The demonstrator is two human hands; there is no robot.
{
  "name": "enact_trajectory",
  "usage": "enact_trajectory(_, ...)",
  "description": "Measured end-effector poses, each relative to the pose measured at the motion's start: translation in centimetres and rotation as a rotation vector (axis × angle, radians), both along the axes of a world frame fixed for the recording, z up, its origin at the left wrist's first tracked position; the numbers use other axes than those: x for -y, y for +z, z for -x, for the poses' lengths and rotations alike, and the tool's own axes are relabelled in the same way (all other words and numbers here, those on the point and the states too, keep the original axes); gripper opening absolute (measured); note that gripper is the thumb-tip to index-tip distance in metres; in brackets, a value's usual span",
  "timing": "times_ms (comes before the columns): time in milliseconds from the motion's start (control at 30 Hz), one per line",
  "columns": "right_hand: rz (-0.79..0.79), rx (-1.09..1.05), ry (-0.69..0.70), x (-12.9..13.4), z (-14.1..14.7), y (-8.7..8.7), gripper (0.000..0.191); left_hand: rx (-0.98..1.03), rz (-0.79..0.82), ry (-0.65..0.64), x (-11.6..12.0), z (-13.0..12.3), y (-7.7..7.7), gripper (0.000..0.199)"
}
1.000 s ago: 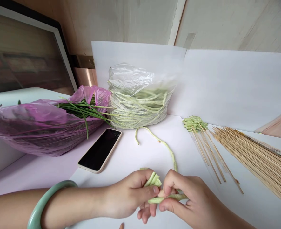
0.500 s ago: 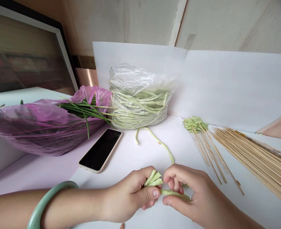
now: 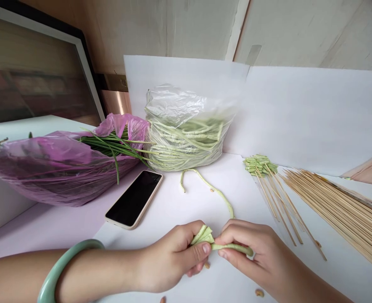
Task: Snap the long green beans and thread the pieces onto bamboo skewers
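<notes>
My left hand [image 3: 186, 252], below a green bangle, is closed round a small bunch of short pale-green bean pieces [image 3: 204, 235]. A longer bean piece [image 3: 236, 248] runs from that bunch to the right. The thumb and fingers of my right hand [image 3: 251, 248] pinch it close to my left fingertips. Behind my hands a long curved bean [image 3: 217, 191] lies on the white surface. At the back stands a clear plastic bag of long beans [image 3: 188, 139].
A phone [image 3: 134, 200] lies left of centre, near a purple bag [image 3: 62, 176] with green stalks. Skewered bean pieces [image 3: 258, 163] and many bare wooden skewers [image 3: 337, 210] lie at the right. A small brown seed [image 3: 259, 292] is near the front.
My right thumb and fingers have closed on the long piece beside my left hand. Small brown bits now show on the surface below my hands.
</notes>
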State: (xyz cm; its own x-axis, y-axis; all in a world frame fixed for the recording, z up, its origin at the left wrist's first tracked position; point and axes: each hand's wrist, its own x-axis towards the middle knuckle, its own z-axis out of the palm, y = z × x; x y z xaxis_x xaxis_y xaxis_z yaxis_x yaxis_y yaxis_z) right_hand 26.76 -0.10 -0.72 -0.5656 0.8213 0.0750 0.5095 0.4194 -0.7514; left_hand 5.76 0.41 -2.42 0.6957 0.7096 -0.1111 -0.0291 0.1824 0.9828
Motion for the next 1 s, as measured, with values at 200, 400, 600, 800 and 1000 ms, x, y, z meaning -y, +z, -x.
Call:
enact_trajectory(200,-0.145,-0.038,0.053,0.2,0.6,-0.9,0.013,-0.043,-0.059,-0.017,0.0,0.1,0.2,0.042)
enact_trajectory(400,-0.177,-0.07,0.1,0.7,0.9,-1.4,0.015,-0.006,0.002,-0.066,-0.2,0.1,0.6,0.039)
enact_trajectory(600,0.014,-0.122,0.113,1.0,1.5,-0.8,0.014,0.078,0.135,-0.157,-0.2,0.1,0.1,0.034)
enact_trajectory(800,0.37,-0.153,0.065,1.3,1.9,0.3,0.02,0.036,0.116,-0.187,-0.1,0.5,-0.2,0.02)
enact_trajectory(1000,0.625,-0.137,-0.053,1.8,2.0,1.0,0.018,-0.025,-0.051,-0.242,-0.1,0.8,1.2,0.018)
